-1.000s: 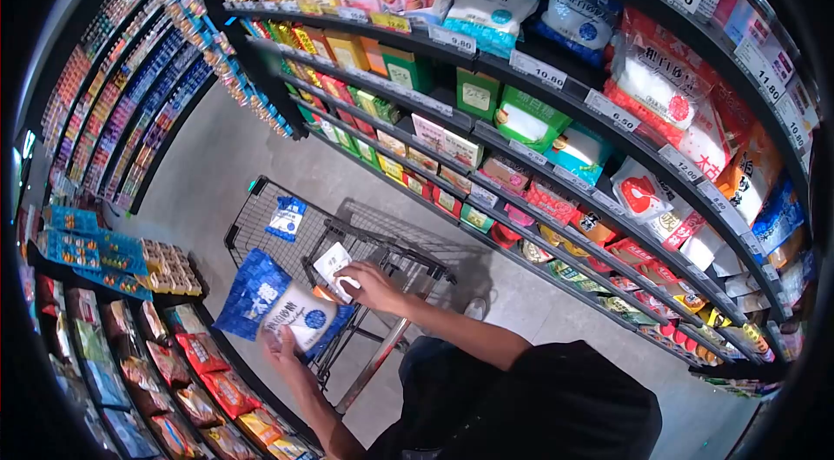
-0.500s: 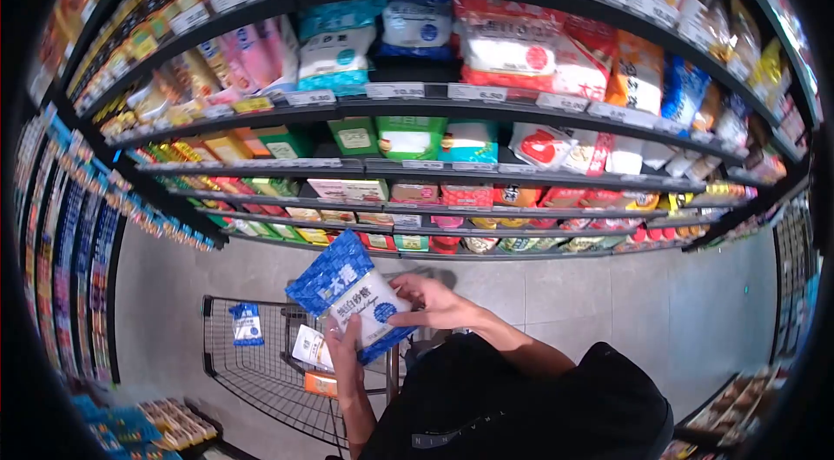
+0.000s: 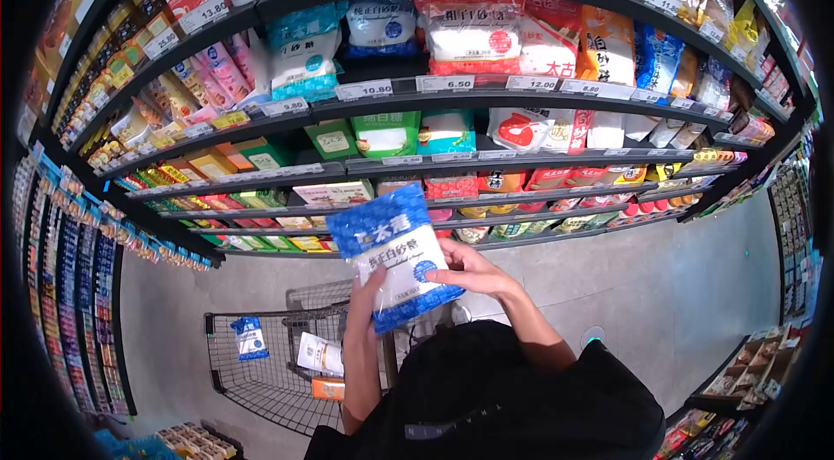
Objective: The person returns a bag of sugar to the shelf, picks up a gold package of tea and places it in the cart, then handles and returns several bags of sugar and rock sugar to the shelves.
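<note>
A blue and white bag (image 3: 398, 262) with Chinese print is held up between both hands, above the cart's right side and in front of the lower shelves. My left hand (image 3: 367, 297) grips its lower left edge, thumb on the front. My right hand (image 3: 473, 272) holds its right edge, thumb pressed near the round blue mark, fingers behind. A wire shopping cart (image 3: 269, 402) stands below. In it lie a small blue and white bag (image 3: 250, 338), a white pouch (image 3: 320, 354) and an orange pack (image 3: 328, 389).
Shelves with price labels (image 3: 452, 84) span the front, with teal (image 3: 304, 52), blue (image 3: 380, 24) and red bags (image 3: 473, 33) on an upper level. Side racks (image 3: 74, 286) stand at left and right. Grey floor (image 3: 608, 286) shows at right. Wooden bins (image 3: 751, 364) stand at the lower right.
The held bag has moved up and to the right with both hands and now overlaps the lower shelves. The view has shifted, so the upper shelves appear larger. Both hands keep their hold.
</note>
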The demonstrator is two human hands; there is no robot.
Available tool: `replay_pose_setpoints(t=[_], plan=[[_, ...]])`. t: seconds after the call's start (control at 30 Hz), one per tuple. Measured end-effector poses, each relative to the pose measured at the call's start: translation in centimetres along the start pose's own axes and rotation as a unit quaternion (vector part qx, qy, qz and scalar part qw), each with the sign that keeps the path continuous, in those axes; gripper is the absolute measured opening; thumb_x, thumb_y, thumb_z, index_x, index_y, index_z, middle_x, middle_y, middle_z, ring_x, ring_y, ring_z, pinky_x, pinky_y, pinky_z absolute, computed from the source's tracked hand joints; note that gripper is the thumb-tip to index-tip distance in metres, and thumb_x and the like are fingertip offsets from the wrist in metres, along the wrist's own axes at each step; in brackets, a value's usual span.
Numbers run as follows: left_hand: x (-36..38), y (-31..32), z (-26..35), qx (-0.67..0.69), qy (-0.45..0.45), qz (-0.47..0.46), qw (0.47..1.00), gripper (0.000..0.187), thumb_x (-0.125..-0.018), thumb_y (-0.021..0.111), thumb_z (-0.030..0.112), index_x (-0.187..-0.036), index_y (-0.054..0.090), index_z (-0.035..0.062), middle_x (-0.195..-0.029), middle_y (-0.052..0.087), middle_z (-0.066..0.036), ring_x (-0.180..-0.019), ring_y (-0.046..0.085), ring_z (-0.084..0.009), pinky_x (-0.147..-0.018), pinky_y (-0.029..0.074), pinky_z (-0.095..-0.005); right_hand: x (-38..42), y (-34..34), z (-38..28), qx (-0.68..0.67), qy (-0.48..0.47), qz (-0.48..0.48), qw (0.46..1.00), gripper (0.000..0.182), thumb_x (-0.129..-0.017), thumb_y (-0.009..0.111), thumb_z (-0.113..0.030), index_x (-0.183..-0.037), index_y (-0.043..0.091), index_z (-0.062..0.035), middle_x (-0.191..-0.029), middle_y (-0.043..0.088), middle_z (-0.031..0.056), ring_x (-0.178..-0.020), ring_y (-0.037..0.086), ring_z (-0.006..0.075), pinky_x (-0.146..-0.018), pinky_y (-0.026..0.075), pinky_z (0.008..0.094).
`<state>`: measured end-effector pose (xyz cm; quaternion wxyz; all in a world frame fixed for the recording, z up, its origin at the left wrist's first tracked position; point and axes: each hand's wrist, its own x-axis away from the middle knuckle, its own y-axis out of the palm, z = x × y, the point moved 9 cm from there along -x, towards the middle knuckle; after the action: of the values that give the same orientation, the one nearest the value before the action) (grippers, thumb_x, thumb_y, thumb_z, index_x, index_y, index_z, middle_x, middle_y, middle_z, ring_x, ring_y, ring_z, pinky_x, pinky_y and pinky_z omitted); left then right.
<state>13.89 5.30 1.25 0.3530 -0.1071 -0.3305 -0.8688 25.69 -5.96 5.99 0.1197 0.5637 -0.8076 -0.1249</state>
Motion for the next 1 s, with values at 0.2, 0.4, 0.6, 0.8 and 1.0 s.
replay_pose_setpoints(t=[0.2, 0.4, 0.6, 0.8, 1.0], plan=[[-0.1, 1.7, 1.0, -0.012, -0.02, -0.082, 0.996, 0.062, -0.098, 0.046, 0.048, -0.137, 0.04, 0.0, -0.132, 0.054, -0.014, -0.115, 0.057, -0.0223, -0.097, 0.046, -0.035, -0.4, -0.3, -0.7, 0.008, 0.018, 0.032, 0.999, 0.039, -0.087, 0.071, -0.016, -0.12, 0.059, 0.0002, -0.109, 0.066, 0.0054, -0.097, 0.059, 0.01, -0.084, 0.048, 0.0266], [0.7, 0.0, -1.0, -0.018, -0.046, -0.034, 0.998, 0.052, -0.092, 0.063, 0.02, -0.135, 0.041, 0.001, -0.13, 0.054, -0.013, -0.115, 0.057, -0.0232, -0.096, 0.048, -0.0359, 0.4, -0.2, -1.2, 0.049, 0.02, 0.071, 0.996, 0.033, -0.086, 0.072, -0.017, -0.113, 0.064, -0.0008, -0.104, 0.068, 0.0061, -0.094, 0.06, 0.0107, -0.083, 0.049, 0.0269], [1.7, 1.3, -1.8, 0.011, -0.012, -0.072, 0.997, 0.063, -0.075, 0.071, -0.006, -0.132, 0.044, 0.0004, -0.121, 0.059, -0.014, -0.108, 0.061, -0.0226, -0.09, 0.052, -0.0352, 0.5, -0.9, 0.0, 0.08, 0.031, 0.074, 0.994, 0.03, -0.085, 0.072, -0.015, -0.111, 0.065, -0.001, -0.101, 0.068, 0.0044, -0.092, 0.06, 0.0099, -0.08, 0.049, 0.027], [2.5, 1.2, -0.9, -0.039, 0.01, -0.085, 0.996, 0.06, -0.075, 0.072, -0.006, -0.129, 0.047, -0.0018, -0.121, 0.06, -0.015, -0.105, 0.063, -0.0223, -0.088, 0.053, -0.0343, 0.2, 0.0, 0.3, 0.055, 0.018, 0.032, 0.998, 0.034, -0.086, 0.07, -0.014, -0.118, 0.062, -0.0033, -0.104, 0.067, 0.0018, -0.092, 0.058, 0.0083, -0.081, 0.048, 0.0256], [3.2, 1.1, -1.7, -0.036, -0.009, -0.098, 0.995, 0.064, -0.073, 0.075, -0.003, -0.131, 0.047, -0.0002, -0.122, 0.06, -0.011, -0.113, 0.058, -0.0213, -0.095, 0.048, -0.0344, 0.4, -1.5, 2.9, 0.045, 0.083, 0.077, 0.993, 0.03, -0.09, 0.066, -0.014, -0.117, 0.059, -0.0033, -0.105, 0.065, 0.0016, -0.091, 0.059, 0.0083, -0.079, 0.049, 0.0248]])
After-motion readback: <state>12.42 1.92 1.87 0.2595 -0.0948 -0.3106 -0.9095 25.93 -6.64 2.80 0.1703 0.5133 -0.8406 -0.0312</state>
